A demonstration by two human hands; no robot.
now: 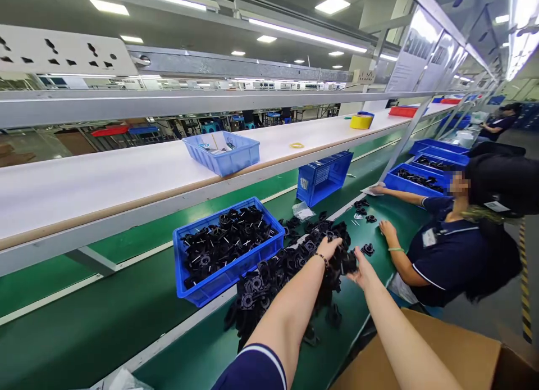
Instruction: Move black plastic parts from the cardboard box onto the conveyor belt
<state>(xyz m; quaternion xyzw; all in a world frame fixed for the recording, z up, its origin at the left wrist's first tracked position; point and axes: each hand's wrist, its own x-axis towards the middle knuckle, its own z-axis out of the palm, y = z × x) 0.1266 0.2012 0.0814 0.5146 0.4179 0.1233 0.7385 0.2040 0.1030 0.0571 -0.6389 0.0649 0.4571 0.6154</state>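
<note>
A heap of black plastic parts (278, 277) lies on the green bench top in front of me. My left hand (329, 248), with a bead bracelet at the wrist, reaches into the far end of the heap and closes on a black part (346, 262). My right hand (361, 271) is beside it, fingers spread, touching the same part from the right. A blue bin (219, 280) filled with more black parts stands just left of the heap.
A co-worker (458, 249) in a dark shirt sits to the right with both hands by a few loose parts (365, 210). A tipped blue crate (324, 176), more blue bins (419, 182), a white shelf with a blue bin (223, 154) and a cardboard box (442, 350) surround me.
</note>
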